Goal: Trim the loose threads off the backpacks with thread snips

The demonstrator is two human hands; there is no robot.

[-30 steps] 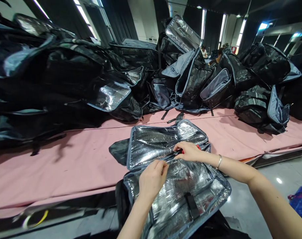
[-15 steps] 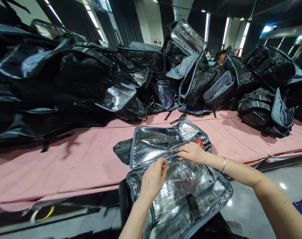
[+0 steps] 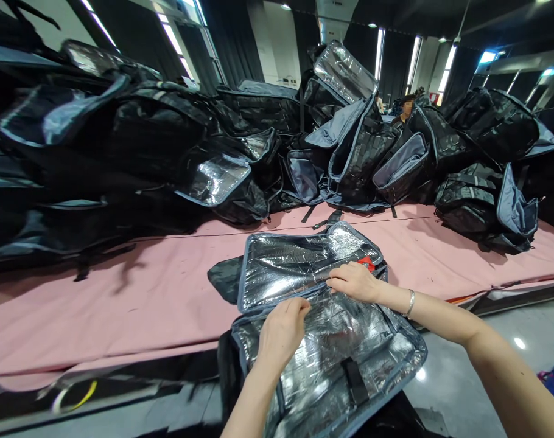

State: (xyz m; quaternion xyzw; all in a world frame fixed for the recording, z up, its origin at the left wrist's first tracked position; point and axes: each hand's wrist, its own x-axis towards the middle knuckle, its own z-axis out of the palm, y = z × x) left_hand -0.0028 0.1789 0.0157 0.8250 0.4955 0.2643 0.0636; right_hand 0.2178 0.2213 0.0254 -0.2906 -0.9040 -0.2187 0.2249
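Note:
An insulated backpack (image 3: 332, 334) lies open before me, half on the table and half over its front edge. Silver foil lines its main compartment, and its foil-lined flap (image 3: 286, 261) is folded back onto the cloth. At the seam between the two, my left hand (image 3: 284, 328) is closed in a pinch on the lining's edge. My right hand (image 3: 354, 281) grips the same seam further right, fingers curled over the blue-grey binding. Beside its knuckles shows a small red tag (image 3: 366, 263). A black strap (image 3: 355, 380) crosses the lower lining. My fingertips are partly hidden.
Pink cloth (image 3: 167, 292) covers the long table. Dark camouflage backpacks (image 3: 368, 152), several hanging open, are heaped along its far side. Another backpack (image 3: 478, 194) sits at the right. A person (image 3: 405, 109) is visible behind the heap. Grey floor (image 3: 500, 347) shows at the right.
My left hand has lowered slightly at the seam, its fingers now pinched closer together. My right hand stays in the same place, and the backpack has hardly shifted.

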